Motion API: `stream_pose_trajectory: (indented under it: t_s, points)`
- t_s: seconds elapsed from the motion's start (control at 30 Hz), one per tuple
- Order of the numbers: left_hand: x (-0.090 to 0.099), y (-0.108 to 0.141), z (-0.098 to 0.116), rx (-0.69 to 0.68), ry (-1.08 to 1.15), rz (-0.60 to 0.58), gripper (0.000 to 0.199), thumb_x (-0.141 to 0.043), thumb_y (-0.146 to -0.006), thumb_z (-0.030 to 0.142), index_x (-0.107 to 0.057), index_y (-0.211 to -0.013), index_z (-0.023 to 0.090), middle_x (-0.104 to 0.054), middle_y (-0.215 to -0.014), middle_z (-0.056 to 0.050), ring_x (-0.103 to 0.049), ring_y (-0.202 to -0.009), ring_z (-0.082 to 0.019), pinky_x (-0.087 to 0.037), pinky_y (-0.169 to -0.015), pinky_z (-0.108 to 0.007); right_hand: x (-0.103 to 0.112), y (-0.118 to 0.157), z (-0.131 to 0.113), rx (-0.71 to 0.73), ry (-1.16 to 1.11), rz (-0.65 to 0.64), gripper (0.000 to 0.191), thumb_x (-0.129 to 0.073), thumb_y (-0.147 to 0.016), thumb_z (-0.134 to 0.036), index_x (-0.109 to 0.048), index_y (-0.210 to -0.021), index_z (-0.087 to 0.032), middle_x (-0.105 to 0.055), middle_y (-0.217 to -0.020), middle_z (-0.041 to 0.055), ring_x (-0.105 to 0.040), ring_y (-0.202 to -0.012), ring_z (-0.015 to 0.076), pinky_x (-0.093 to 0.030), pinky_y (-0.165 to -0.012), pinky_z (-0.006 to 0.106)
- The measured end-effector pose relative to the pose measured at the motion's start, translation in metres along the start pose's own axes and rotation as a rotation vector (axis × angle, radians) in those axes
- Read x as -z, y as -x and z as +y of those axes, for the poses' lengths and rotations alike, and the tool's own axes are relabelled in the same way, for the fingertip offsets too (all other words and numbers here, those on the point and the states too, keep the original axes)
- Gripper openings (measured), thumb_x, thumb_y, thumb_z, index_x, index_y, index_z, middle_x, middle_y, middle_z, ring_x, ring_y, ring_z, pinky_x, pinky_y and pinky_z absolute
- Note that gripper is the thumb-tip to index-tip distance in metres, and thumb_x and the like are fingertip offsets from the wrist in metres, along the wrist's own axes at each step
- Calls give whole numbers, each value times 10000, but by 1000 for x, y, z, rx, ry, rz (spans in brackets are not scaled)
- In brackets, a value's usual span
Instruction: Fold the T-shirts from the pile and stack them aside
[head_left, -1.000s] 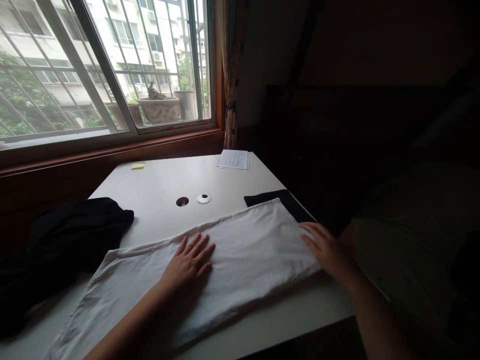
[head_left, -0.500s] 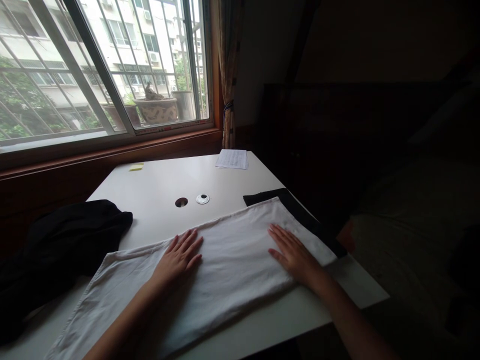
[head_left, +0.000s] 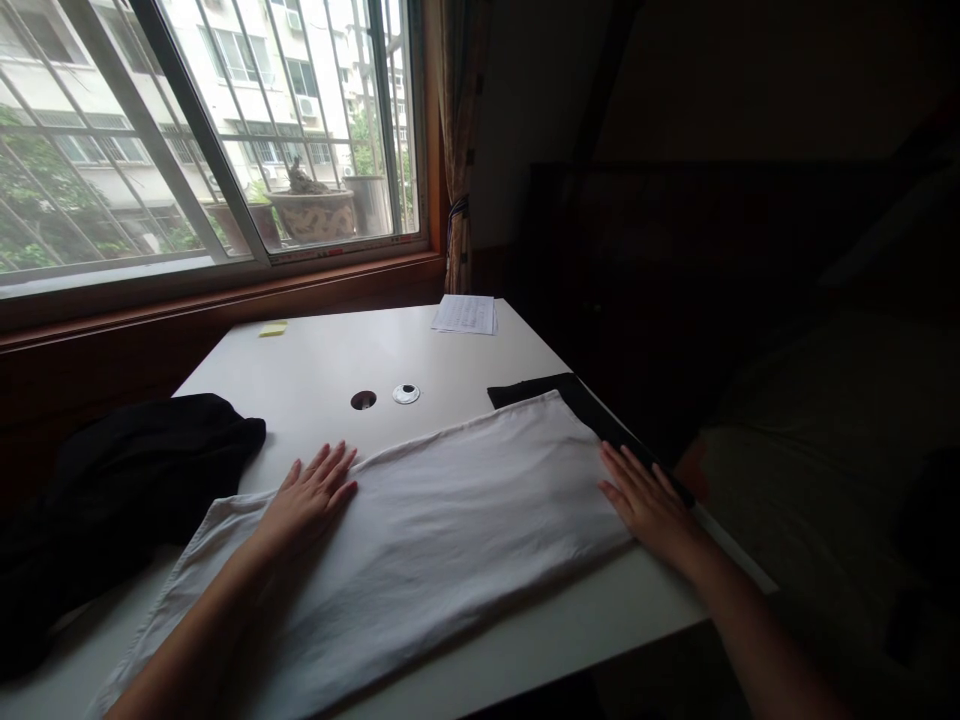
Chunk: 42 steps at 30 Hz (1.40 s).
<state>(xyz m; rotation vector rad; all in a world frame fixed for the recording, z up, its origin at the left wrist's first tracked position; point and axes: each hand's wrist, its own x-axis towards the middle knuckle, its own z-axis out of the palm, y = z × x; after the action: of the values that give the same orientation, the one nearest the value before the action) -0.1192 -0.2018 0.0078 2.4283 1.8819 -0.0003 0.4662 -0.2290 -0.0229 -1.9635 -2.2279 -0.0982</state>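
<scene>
A white garment (head_left: 450, 510), possibly folded trousers, lies flattened across the front of the table with faint wrinkles. My left hand (head_left: 311, 497) rests flat on its left part, fingers stretched toward the cloth's far edge. Over at the right end, my right hand (head_left: 649, 500) lies palm down with fingers apart, on the garment's edge and the dark cloth beside it. That folded dark cloth (head_left: 600, 425) sits partly beneath the white one along the table's right side. Neither hand grips anything.
A crumpled black garment (head_left: 150, 480) is heaped on the table's left. Farther back on the white table (head_left: 315, 375) are a round cable hole (head_left: 364, 400), its loose cover (head_left: 406, 395), a yellow sticky note (head_left: 273, 328) and papers (head_left: 465, 314). A barred window (head_left: 225, 150) stands behind.
My hands have slid apart over the white garment: the left moved left and slightly away from me, the right moved right to the cloth's end. The cloth between them looks somewhat smoother.
</scene>
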Motion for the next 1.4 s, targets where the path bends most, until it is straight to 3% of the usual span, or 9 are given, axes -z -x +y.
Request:
stream_pose_trajectory:
  t_s: [0.1,0.2,0.33,0.47,0.6,0.87,1.03,1.23,1.4]
  points:
    - [0,0,-5,34,-15,5,585,-226,-1060,539,-268,-1597,309,-182,-1682,-17,-140,-1562,-277,-154,-1227,-582,8,-6,-4,-34,18,-1,617,-262,-1030,-494,-298,-1602,-266,-358,-1625,58,-323,-1500,302,-235,-1202,628]
    - [-2,0,-6,38,-20,23,578,-250,-1058,539,-286,-1592,321,-192,-1682,-19,-149,-1561,-278,-147,-1226,-580,23,-17,-31,44,-5,70,592,-269,-1041,-426,-298,-1603,-245,-376,-1615,72,-337,-1494,300,-250,-1202,619]
    - [-4,0,-5,42,-5,43,576,-252,-1058,543,-298,-1589,325,-212,-1679,-25,-170,-1557,-283,-156,-1221,-583,37,-25,-116,345,-102,142,604,-344,-1054,-393,-244,-1620,-206,-334,-1631,97,-314,-1506,280,-267,-1225,541]
    - [-3,1,-4,58,4,65,570,-241,-1060,540,-324,-1581,324,-224,-1678,-24,-174,-1557,-277,-169,-1220,-561,26,-9,-209,643,-160,54,675,-420,-1043,-443,-222,-1619,-152,-243,-1658,113,-244,-1532,274,-259,-1236,514]
    - [-1,2,-4,77,18,66,575,-230,-1058,554,-333,-1577,329,-224,-1677,-20,-178,-1556,-277,-173,-1221,-555,10,7,-243,733,-209,-25,706,-455,-1025,-475,-227,-1617,-165,-244,-1656,111,-252,-1529,274,-263,-1234,519]
    - [-2,-1,-15,89,30,53,607,-245,-1042,599,-318,-1582,332,-209,-1680,-27,-169,-1556,-296,-153,-1218,-587,7,4,-190,650,-122,43,712,-453,-1027,-469,-193,-1627,-189,-278,-1648,109,-264,-1525,278,-261,-1229,517]
    - [-1,-1,-15,87,44,46,609,-243,-1041,605,-315,-1583,336,-211,-1679,-19,-161,-1558,-292,-149,-1224,-577,6,0,-137,453,-37,107,700,-438,-1022,-501,-205,-1628,-238,-270,-1652,107,-266,-1522,312,-233,-1223,584]
    - [2,0,-20,114,51,34,583,-245,-1046,589,-331,-1574,357,-205,-1682,-22,-156,-1558,-307,-153,-1214,-602,4,-9,-69,228,-37,11,687,-326,-1035,-543,-194,-1632,-229,-256,-1662,91,-271,-1521,282,-320,-1207,515]
    - [3,5,-39,215,18,9,560,-231,-1061,518,-305,-1586,335,-175,-1690,-22,-132,-1562,-302,-173,-1203,-614,3,-16,-45,132,-26,-28,741,-282,-1015,-608,-260,-1615,-172,-263,-1659,111,-277,-1518,291,-302,-1216,520]
